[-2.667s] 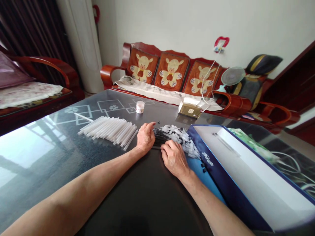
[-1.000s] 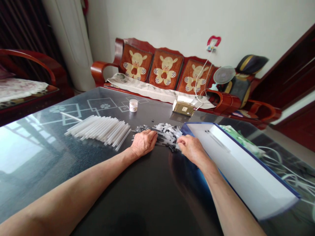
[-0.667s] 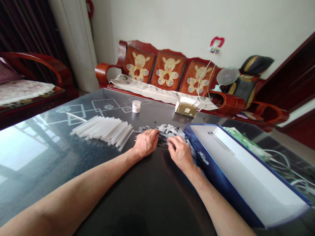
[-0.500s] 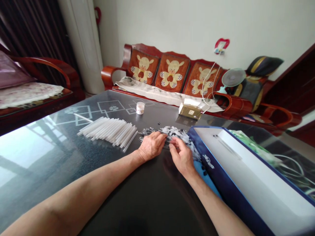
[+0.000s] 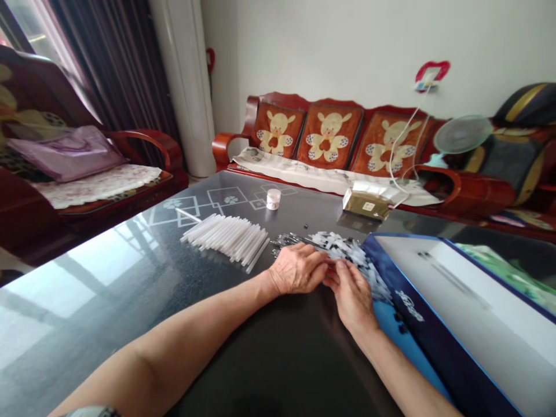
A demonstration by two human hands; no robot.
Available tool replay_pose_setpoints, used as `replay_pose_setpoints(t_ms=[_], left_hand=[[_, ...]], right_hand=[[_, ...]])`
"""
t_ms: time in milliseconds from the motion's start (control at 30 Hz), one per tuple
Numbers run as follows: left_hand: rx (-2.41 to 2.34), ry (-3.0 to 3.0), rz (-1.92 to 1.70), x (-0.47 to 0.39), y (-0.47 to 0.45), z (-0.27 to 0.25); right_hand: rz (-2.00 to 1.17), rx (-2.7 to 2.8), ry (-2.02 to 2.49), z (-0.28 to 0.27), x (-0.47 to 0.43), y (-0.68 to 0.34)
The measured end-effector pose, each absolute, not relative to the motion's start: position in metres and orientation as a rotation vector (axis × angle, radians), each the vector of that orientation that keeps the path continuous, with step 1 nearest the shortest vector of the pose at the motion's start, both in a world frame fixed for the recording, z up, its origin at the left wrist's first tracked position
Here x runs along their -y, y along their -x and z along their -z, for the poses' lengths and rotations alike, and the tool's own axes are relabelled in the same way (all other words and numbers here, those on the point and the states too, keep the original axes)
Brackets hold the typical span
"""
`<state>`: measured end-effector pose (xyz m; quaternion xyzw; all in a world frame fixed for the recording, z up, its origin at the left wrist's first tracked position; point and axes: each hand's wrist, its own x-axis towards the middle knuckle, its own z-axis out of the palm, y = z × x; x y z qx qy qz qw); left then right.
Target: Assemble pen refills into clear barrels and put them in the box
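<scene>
Two hands meet over the tabletop [image 5: 165,284], the left hand [image 5: 299,269] and the right hand [image 5: 351,292] with fingers bent and fingertips together. Each grip is drawn in close, but whether it has hold of anything I cannot tell, since the fingers hide the spot.

Beside and partly behind the left hand lie thin dark rods [image 5: 286,238], their long axes running roughly left to right, glinting ends toward the left; their other ends are hidden. Small white pieces [image 5: 336,243], short and mixed with black bits, heap up behind the right hand and along the outer wall of the blue box [image 5: 406,310].

Well to the left, the white tubes [image 5: 226,236] are slim, straight and translucent, lying side by side with long axes slanting from near left to far right. One stray tube [image 5: 187,215] points crosswise, from far left to near right, at the pile's far left edge.
</scene>
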<state>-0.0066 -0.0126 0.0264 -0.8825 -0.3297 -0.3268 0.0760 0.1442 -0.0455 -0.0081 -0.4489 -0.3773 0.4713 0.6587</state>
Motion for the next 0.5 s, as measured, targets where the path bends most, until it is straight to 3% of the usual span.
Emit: replay_pose_setpoints(t_ms=[100, 200, 300, 500], left_hand=[[1.557, 2.453, 0.715, 0.002, 0.026, -0.057], [1.988, 2.359, 0.225, -0.009, 0.045, -0.082], [2.111, 2.327, -0.026, -0.014, 0.055, -0.088], [2.138, 2.393, -0.077, -0.015, 0.054, -0.072]], right_hand=[[-1.089, 0.865, 1.024, 0.006, 0.046, -0.143], [-1.091, 0.916, 1.019, 0.005, 0.046, -0.142], [-1.083, 0.927, 1.008, 0.005, 0.046, -0.142], [-1.076, 0.941, 1.007, 0.006, 0.046, -0.142]])
